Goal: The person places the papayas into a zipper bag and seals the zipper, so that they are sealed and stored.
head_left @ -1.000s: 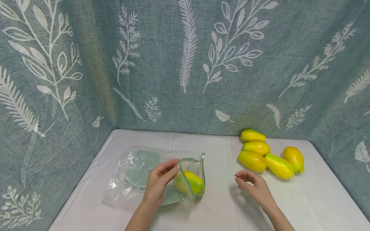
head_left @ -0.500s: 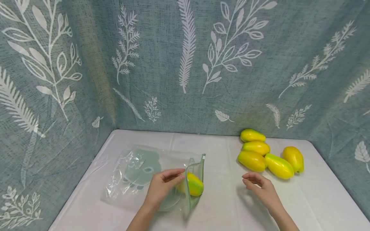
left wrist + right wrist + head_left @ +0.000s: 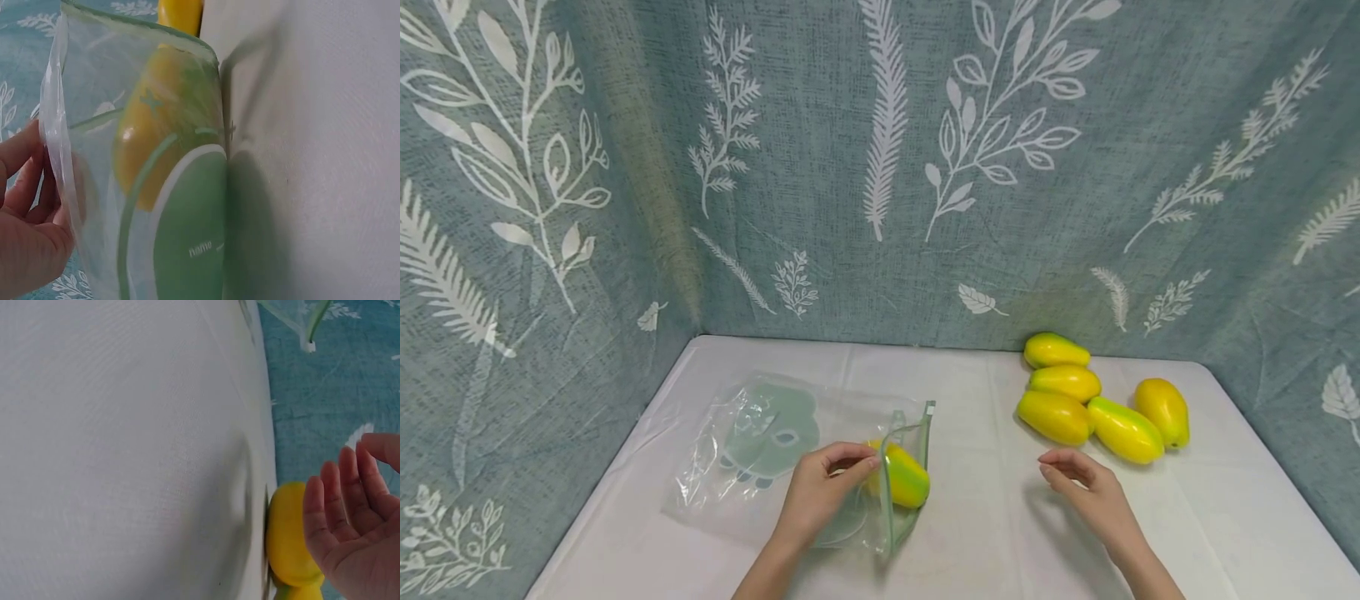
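A clear zip-top plastic bag [image 3: 700, 492] with a green cartoon print lies at the left of the table, its green-edged mouth spread toward the right. Inside that mouth is a yellow-green papaya [image 3: 907, 477], also seen through the plastic in the left wrist view. My left hand [image 3: 823, 492] pinches the upper edge of the bag's mouth between thumb and fingers. To the right, my right hand [image 3: 1090, 492] hovers over the table, fingers loosely bent, holding nothing. It is nearest to several loose papayas [image 3: 1055, 418], partly visible behind the fingers in the right wrist view.
The loose papayas sit close together at the back right of the white-covered table [image 3: 970, 533], one papaya [image 3: 1162, 412] at their right end. A blue-green curtain [image 3: 820, 167] with white leaf patterns rises behind and along both sides.
My left hand has moved slightly down and right with the bag's edge, and the mouth looks narrower. My right hand has drifted a little to the right.
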The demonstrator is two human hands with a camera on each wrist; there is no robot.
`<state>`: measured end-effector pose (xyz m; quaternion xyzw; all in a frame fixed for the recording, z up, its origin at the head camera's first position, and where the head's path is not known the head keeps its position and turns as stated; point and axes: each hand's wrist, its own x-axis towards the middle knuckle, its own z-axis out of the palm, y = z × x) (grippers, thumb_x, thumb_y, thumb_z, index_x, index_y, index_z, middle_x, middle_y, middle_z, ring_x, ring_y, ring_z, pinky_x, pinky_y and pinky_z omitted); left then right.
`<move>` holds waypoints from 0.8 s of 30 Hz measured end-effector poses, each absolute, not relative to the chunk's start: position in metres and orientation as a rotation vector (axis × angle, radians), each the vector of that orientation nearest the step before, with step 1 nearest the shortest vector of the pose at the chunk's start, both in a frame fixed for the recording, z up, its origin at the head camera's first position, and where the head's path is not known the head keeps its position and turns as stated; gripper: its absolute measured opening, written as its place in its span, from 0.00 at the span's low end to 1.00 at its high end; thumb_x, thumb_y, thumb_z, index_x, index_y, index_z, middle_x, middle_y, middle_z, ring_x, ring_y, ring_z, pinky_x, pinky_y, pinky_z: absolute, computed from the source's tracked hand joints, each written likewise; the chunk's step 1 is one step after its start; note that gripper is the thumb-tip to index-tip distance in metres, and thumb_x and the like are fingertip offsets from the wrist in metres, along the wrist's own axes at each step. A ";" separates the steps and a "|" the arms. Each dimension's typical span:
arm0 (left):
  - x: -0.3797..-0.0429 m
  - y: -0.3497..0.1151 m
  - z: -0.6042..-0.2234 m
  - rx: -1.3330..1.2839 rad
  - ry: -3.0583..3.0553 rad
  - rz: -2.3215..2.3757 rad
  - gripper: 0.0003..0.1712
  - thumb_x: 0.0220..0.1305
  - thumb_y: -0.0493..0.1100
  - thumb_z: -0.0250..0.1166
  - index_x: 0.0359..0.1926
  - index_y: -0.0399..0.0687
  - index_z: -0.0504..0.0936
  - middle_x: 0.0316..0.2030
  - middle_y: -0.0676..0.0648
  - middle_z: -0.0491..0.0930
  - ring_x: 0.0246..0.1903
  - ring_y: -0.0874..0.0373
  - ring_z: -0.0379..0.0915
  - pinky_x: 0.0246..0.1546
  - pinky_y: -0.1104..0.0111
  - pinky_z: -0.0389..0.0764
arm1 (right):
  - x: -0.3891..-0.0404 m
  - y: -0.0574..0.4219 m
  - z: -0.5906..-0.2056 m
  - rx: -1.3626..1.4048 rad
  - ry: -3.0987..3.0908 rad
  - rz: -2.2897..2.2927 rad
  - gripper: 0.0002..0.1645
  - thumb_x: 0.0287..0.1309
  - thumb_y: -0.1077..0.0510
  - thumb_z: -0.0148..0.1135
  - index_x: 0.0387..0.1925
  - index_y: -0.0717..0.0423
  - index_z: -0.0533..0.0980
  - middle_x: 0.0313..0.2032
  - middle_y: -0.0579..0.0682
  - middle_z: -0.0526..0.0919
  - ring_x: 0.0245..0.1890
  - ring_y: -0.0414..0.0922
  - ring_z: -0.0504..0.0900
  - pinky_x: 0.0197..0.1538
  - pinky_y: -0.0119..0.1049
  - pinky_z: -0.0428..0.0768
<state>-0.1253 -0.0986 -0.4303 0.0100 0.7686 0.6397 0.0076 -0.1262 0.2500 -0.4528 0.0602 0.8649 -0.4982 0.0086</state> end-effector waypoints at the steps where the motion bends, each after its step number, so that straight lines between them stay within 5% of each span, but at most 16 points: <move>1: -0.125 -0.098 -0.430 0.038 2.401 2.002 0.10 0.59 0.44 0.71 0.38 0.43 0.86 0.37 0.49 0.85 0.38 0.57 0.80 0.40 0.71 0.81 | -0.126 0.251 -0.453 0.184 2.707 -1.550 0.19 0.65 0.48 0.62 0.49 0.57 0.79 0.45 0.50 0.83 0.45 0.39 0.79 0.45 0.29 0.78; 14: -0.128 -0.096 -0.426 -0.035 2.184 2.199 0.12 0.65 0.38 0.65 0.46 0.36 0.81 0.37 0.44 0.83 0.36 0.56 0.79 0.38 0.68 0.83 | -0.123 0.261 -0.451 0.217 2.751 -1.517 0.18 0.66 0.49 0.61 0.49 0.57 0.79 0.45 0.50 0.84 0.43 0.35 0.79 0.45 0.29 0.77; 20: -0.129 -0.096 -0.426 -0.050 2.128 2.259 0.10 0.64 0.36 0.65 0.46 0.35 0.81 0.39 0.43 0.82 0.37 0.56 0.79 0.38 0.67 0.83 | -0.123 0.269 -0.445 0.304 2.824 -1.408 0.22 0.67 0.44 0.59 0.52 0.55 0.78 0.48 0.50 0.83 0.47 0.40 0.77 0.49 0.37 0.77; 24: -0.129 -0.095 -0.426 -0.060 2.126 2.265 0.11 0.64 0.37 0.66 0.45 0.35 0.82 0.39 0.44 0.82 0.36 0.57 0.78 0.37 0.68 0.83 | -0.124 0.279 -0.442 0.350 2.931 -1.373 0.22 0.67 0.44 0.59 0.52 0.54 0.78 0.49 0.50 0.82 0.46 0.34 0.75 0.47 0.29 0.77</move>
